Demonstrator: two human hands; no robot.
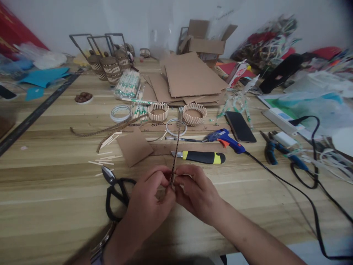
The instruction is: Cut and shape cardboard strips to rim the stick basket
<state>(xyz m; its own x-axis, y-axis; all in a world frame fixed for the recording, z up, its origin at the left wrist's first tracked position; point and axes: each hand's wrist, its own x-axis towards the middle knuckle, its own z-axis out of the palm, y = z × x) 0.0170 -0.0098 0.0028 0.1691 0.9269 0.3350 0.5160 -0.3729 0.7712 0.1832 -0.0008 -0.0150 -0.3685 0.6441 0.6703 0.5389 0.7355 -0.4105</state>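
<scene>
Between my hands a thin strip of corrugated cardboard (175,156) stands edge-on, pointing away from me. My left hand (154,191) pinches its near end from the left, and my right hand (197,191) pinches it from the right, fingertips almost meeting. Black-handled scissors (117,189) lie beside my left hand, partly hidden by it. Just beyond the hands are a yellow-and-black utility knife (204,157) with its blade out and a square cardboard piece (135,147). Two rings of upright wooden sticks (158,111) on cardboard bases stand farther back.
A blue hot glue gun (224,138) trails its cord to the right, near a phone (240,126) and pliers (268,147). Loose sticks (106,159), tape rolls (120,113) and curved cardboard strips lie left of centre. Stacked cardboard (193,75) and small lidded buckets (111,69) stand behind.
</scene>
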